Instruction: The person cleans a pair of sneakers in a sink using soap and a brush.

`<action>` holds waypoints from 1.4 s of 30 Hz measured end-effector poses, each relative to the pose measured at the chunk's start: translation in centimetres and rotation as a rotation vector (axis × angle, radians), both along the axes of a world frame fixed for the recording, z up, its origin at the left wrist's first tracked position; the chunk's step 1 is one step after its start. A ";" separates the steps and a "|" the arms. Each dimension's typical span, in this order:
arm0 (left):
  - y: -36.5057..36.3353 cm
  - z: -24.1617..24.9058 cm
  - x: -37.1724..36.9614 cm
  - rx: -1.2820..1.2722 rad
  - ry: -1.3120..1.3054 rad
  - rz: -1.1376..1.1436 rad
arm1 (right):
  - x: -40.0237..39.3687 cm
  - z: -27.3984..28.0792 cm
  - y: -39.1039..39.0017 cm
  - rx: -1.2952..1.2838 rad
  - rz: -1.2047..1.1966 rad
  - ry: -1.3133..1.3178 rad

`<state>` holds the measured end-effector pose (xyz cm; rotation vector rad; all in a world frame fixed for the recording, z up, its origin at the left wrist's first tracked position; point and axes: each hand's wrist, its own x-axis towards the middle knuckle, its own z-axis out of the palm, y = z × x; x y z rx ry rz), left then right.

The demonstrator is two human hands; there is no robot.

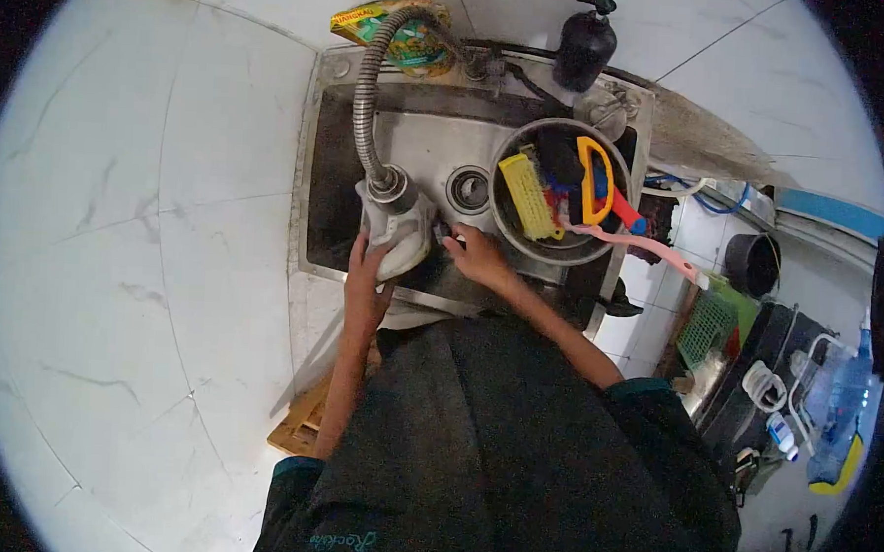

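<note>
A pale shoe-like item (399, 240) is tilted over the metal sink (424, 132), under the end of the flexible faucet hose (368, 105). My left hand (365, 278) grips its lower left side. To the right of it, my right hand (474, 255) has its fingers pressed together near the item's right edge, around something small that I cannot make out. The round drain (468, 189) lies just above my right hand. A metal basin (506, 220) with brushes, one yellow (530, 196) and one with an orange handle (594, 179), stands on the sink's right side.
Behind the sink are a yellow-green bag (413, 43) and a black pump bottle (584, 45). A pink handle (660, 253) sticks out over the basin's right rim. A dark bucket (751, 265), a green basket (708, 330) and a blue water bottle (848, 392) stand at the right.
</note>
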<state>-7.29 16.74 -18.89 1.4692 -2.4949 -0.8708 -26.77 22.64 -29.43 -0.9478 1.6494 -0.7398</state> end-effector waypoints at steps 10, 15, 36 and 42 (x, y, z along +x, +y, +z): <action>0.1 -1.7 2.9 0.120 0.142 0.047 | 0.5 -4.5 -2.5 0.070 0.101 0.174; -1.4 -0.7 3.0 0.169 0.123 0.058 | 1.3 -4.4 -2.7 0.129 0.191 0.094; 0.4 0.2 -4.3 0.070 -0.350 0.035 | 0.2 4.6 1.8 0.068 0.121 0.122; 0.4 0.2 -4.6 0.016 -0.370 -0.029 | 0.6 6.0 2.6 0.063 0.111 0.115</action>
